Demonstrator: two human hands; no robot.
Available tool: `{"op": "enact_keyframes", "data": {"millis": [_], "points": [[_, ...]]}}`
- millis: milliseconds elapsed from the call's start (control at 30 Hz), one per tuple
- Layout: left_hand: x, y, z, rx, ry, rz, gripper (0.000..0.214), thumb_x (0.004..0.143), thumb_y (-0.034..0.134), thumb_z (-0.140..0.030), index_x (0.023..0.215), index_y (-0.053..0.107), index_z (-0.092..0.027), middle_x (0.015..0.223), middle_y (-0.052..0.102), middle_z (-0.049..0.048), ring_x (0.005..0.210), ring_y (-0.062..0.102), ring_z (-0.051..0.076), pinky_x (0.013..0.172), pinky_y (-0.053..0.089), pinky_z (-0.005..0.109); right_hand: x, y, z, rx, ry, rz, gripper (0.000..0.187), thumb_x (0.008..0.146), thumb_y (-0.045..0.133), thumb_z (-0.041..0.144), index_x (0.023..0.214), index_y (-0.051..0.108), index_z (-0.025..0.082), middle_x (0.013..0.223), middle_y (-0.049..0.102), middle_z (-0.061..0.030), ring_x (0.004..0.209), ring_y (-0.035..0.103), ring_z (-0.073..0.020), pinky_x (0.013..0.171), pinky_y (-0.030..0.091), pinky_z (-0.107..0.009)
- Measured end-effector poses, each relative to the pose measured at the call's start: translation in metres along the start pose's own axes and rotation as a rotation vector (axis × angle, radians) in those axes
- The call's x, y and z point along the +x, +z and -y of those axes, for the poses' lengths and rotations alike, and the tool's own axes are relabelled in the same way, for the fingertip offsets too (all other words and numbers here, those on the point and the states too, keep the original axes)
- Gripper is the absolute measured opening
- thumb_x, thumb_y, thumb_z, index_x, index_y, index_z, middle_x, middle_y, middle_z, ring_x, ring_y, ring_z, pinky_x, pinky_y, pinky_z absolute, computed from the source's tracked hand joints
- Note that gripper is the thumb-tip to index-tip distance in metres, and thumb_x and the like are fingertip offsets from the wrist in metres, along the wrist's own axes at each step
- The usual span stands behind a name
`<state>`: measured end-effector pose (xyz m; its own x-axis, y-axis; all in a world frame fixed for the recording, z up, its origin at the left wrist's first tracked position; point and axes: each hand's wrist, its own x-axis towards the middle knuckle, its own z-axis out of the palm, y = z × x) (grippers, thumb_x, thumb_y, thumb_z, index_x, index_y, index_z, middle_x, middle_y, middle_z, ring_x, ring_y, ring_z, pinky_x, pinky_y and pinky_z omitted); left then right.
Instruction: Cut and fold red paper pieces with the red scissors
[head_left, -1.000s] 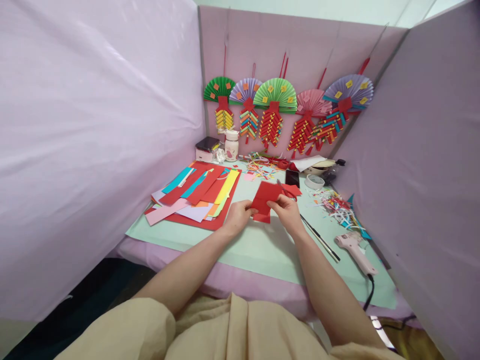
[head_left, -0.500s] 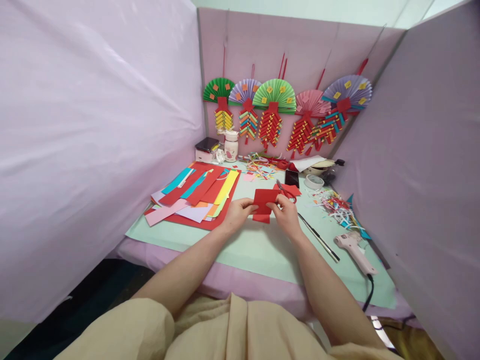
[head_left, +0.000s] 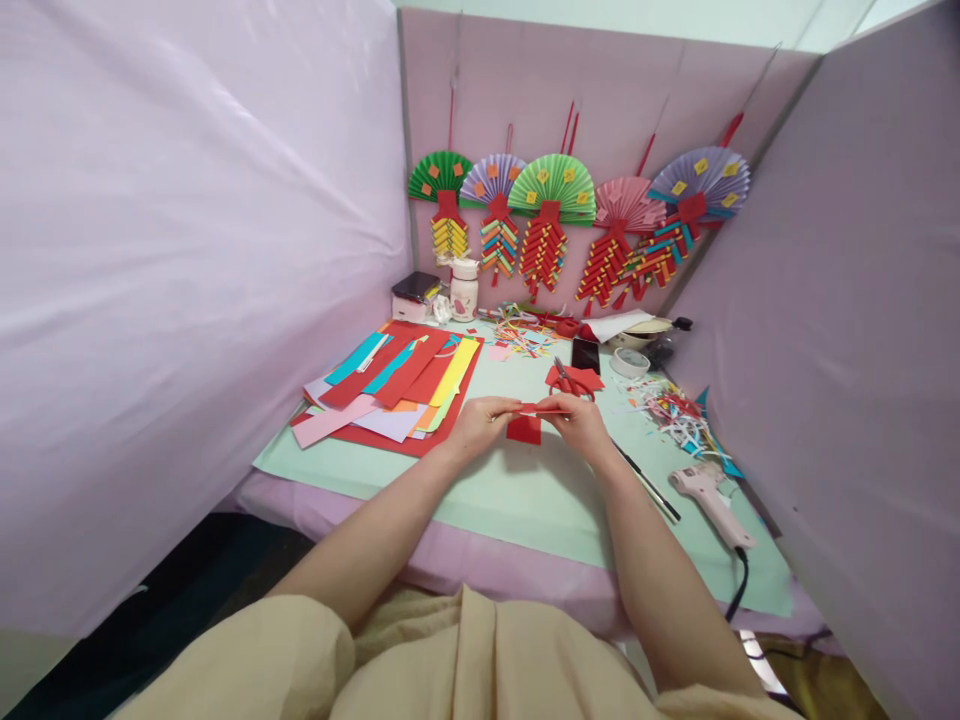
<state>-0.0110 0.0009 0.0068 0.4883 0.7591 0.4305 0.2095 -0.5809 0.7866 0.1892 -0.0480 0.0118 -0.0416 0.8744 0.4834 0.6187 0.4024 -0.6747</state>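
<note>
My left hand and my right hand pinch a folded piece of red paper between them, just above the pale green mat. The paper is seen nearly edge-on, with a small flap hanging below. Each hand grips one end with closed fingers. Red-handled scissors lie on red paper scraps right behind my right hand.
A fanned stack of coloured paper sheets lies at the left. A glue gun and a thin metal rod lie at the right, near paper shreds. A phone, a tape roll and a jar stand behind. Paper fan decorations hang on the back partition.
The red paper has been folded down from a raised, open sheet to a flat, nearly edge-on strip. Both hands have drawn closer to its ends and lowered slightly.
</note>
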Motion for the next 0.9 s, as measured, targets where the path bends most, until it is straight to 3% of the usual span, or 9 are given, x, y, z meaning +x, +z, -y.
{"op": "enact_keyframes", "data": {"millis": [200, 400, 633, 900], "points": [[0.000, -0.002, 0.008, 0.299, 0.110, 0.169, 0.026, 0.085, 0.051, -0.019, 0.100, 0.073, -0.023, 0.112, 0.069, 0.0044, 0.105, 0.062, 0.019, 0.096, 0.046, 0.033, -0.006, -0.003, -0.003, -0.145, -0.028, 0.157, 0.013, 0.076, 0.056, 0.017, 0.080, 0.069, 0.019, 0.078, 0.067, -0.0026, 0.071, 0.059, -0.0163, 0.067, 0.042, -0.027], [-0.002, -0.002, 0.013, 0.479, 0.211, 0.286, 0.024, 0.083, 0.052, -0.016, 0.086, 0.075, -0.020, 0.098, 0.068, 0.0095, 0.097, 0.061, 0.021, 0.090, 0.046, 0.032, -0.007, -0.001, 0.003, -0.235, -0.053, 0.290, 0.008, 0.076, 0.061, 0.017, 0.073, 0.067, 0.019, 0.072, 0.065, -0.0025, 0.067, 0.055, -0.0157, 0.063, 0.038, -0.025], [-0.003, 0.000, 0.009, 0.489, 0.232, 0.331, 0.024, 0.083, 0.050, -0.013, 0.085, 0.074, -0.019, 0.100, 0.067, 0.0093, 0.098, 0.059, 0.022, 0.089, 0.045, 0.032, -0.010, 0.002, 0.004, -0.194, -0.025, 0.324, 0.010, 0.074, 0.058, 0.013, 0.071, 0.065, 0.019, 0.072, 0.065, -0.0012, 0.066, 0.054, -0.0155, 0.063, 0.037, -0.025], [-0.006, -0.007, 0.000, 0.469, 0.237, 0.397, 0.022, 0.081, 0.051, -0.015, 0.090, 0.070, -0.020, 0.093, 0.069, 0.0065, 0.086, 0.062, 0.021, 0.077, 0.045, 0.029, -0.011, 0.002, 0.006, -0.190, 0.020, 0.337, 0.012, 0.073, 0.054, 0.011, 0.073, 0.063, 0.018, 0.074, 0.065, -0.0012, 0.067, 0.054, -0.0153, 0.064, 0.038, -0.025]]}}
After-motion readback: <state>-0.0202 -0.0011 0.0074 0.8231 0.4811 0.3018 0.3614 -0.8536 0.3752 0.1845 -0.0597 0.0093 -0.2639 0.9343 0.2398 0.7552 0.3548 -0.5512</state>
